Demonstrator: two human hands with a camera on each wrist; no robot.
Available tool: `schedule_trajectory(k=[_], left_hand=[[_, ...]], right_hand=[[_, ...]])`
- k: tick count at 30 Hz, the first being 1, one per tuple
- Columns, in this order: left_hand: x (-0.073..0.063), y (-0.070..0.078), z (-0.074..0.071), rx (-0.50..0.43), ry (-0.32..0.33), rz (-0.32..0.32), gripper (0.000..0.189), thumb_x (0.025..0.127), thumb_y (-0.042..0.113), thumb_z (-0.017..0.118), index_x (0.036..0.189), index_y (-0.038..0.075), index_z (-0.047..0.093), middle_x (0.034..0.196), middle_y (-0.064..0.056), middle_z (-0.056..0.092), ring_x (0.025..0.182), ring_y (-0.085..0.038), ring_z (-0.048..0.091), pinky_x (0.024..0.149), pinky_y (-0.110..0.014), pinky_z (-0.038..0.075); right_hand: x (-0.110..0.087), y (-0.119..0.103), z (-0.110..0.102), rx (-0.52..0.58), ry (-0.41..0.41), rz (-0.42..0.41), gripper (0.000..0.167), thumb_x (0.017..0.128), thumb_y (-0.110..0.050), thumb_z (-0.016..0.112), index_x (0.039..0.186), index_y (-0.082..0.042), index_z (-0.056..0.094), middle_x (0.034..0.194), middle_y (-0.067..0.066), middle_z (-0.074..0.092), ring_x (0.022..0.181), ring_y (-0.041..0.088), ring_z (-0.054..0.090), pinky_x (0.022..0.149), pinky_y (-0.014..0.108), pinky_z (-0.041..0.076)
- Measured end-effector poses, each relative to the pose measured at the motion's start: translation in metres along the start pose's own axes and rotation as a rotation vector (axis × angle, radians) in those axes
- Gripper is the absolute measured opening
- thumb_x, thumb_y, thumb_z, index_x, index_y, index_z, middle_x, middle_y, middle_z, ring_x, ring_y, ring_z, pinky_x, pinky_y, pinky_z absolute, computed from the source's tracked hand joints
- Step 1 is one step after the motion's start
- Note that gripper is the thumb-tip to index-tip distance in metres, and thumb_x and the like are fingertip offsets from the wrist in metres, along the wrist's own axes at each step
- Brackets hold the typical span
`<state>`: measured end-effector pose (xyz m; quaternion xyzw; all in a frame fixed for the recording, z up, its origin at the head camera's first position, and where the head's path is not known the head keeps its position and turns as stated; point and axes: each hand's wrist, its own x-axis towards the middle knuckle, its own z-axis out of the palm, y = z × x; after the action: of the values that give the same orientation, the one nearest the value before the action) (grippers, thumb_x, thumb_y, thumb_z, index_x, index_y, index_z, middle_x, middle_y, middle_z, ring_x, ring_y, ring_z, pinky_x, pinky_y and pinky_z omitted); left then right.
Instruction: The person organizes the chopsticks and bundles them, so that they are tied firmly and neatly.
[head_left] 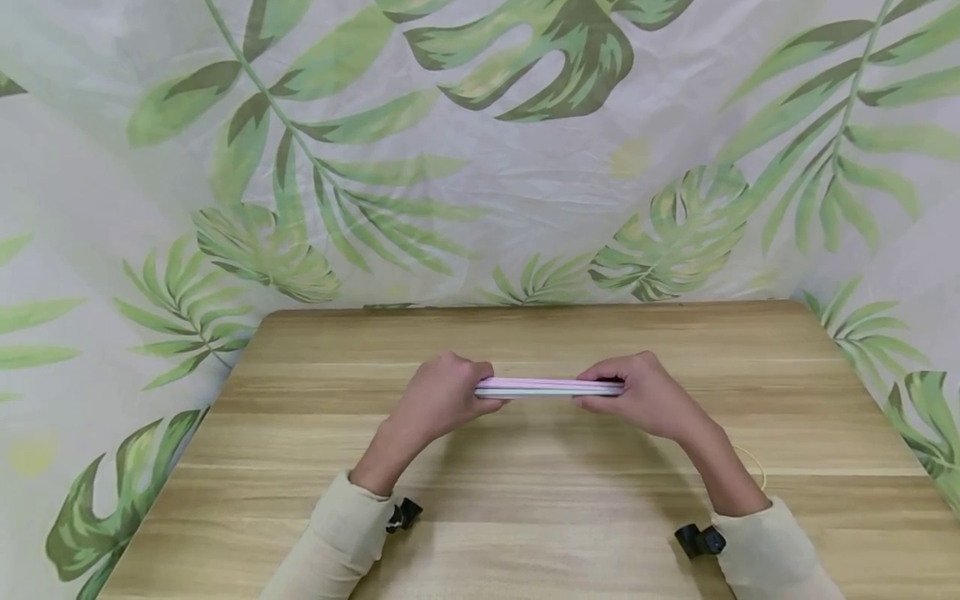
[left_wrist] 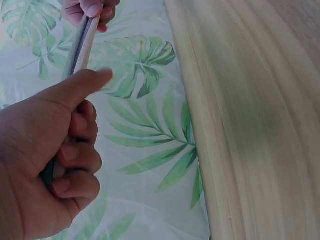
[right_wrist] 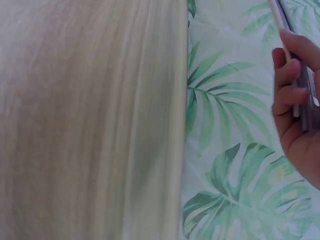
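Note:
A thin, flat stack (head_left: 536, 387) with pale pink and pale green edges is held level above the table, seen edge-on in the head view. My left hand (head_left: 442, 396) grips its left end, and my right hand (head_left: 654, 398) its right end. In the left wrist view, the fingers (left_wrist: 80, 156) curl round the stack while the thumb points along it. Fingers (right_wrist: 290, 75) of the right hand wrap its other end in the right wrist view. Its broad faces are hidden, so I cannot tell its kind.
The wood-grain table (head_left: 525, 517) lies beneath both hands. Behind its far edge hangs a pale cloth (head_left: 540, 200) printed with green leaves. A small black device (head_left: 405, 515) sits at the left cuff, another black device (head_left: 699, 542) at the right cuff.

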<state>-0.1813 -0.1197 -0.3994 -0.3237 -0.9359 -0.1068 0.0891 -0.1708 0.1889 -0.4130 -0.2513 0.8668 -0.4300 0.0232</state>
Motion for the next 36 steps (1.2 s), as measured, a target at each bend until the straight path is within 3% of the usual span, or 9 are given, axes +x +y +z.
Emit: schedule_trajectory(k=[3, 8, 20, 28, 36], left_hand=[[0.0, 0.003, 0.0, 0.095, -0.015, 0.003, 0.037, 0.089, 0.036, 0.087, 0.071, 0.02, 0.059, 0.059, 0.009, 0.051, 0.055, -0.008, 0.04, 0.05, -0.029, 0.038], [-0.001, 0.006, 0.001, 0.16, -0.012, -0.002, 0.035, 0.088, 0.033, 0.086, 0.069, 0.019, 0.06, 0.058, 0.007, 0.051, 0.053, -0.01, 0.039, 0.047, -0.032, 0.04], [-0.001, 0.01, 0.011, 0.15, 0.112, -0.018, 0.034, 0.078, 0.026, 0.087, 0.062, 0.021, 0.058, 0.052, 0.01, 0.045, 0.05, -0.009, 0.035, 0.045, -0.032, 0.039], [-0.001, 0.018, 0.016, 0.168, 0.056, -0.092, 0.04, 0.081, 0.031, 0.088, 0.061, 0.022, 0.055, 0.052, 0.01, 0.039, 0.049, -0.009, 0.033, 0.042, -0.03, 0.036], [-0.001, 0.021, 0.014, 0.182, 0.032, -0.097, 0.034, 0.084, 0.024, 0.083, 0.06, 0.02, 0.058, 0.052, 0.009, 0.039, 0.05, -0.009, 0.033, 0.042, -0.031, 0.038]], right_hand=[[0.001, -0.005, 0.003, -0.104, -0.058, -0.001, 0.007, 0.091, -0.023, 0.087, 0.092, -0.022, 0.081, 0.076, -0.013, 0.071, 0.062, 0.003, 0.051, 0.059, 0.023, 0.044], [0.002, -0.006, 0.008, -0.234, -0.067, -0.029, 0.018, 0.092, -0.03, 0.086, 0.08, -0.023, 0.074, 0.063, -0.016, 0.056, 0.056, 0.0, 0.041, 0.055, 0.022, 0.036], [0.005, 0.004, 0.014, -0.216, 0.042, -0.094, 0.024, 0.086, -0.022, 0.09, 0.071, -0.025, 0.072, 0.059, -0.021, 0.056, 0.053, -0.004, 0.04, 0.052, 0.021, 0.035], [0.006, -0.004, 0.019, -0.417, 0.039, -0.113, 0.024, 0.087, -0.028, 0.089, 0.074, -0.022, 0.07, 0.058, -0.018, 0.052, 0.053, -0.001, 0.038, 0.052, 0.022, 0.033], [0.005, -0.003, 0.02, -0.402, 0.059, -0.133, 0.02, 0.086, -0.019, 0.088, 0.074, -0.019, 0.073, 0.059, -0.016, 0.056, 0.054, -0.002, 0.038, 0.053, 0.02, 0.035]])
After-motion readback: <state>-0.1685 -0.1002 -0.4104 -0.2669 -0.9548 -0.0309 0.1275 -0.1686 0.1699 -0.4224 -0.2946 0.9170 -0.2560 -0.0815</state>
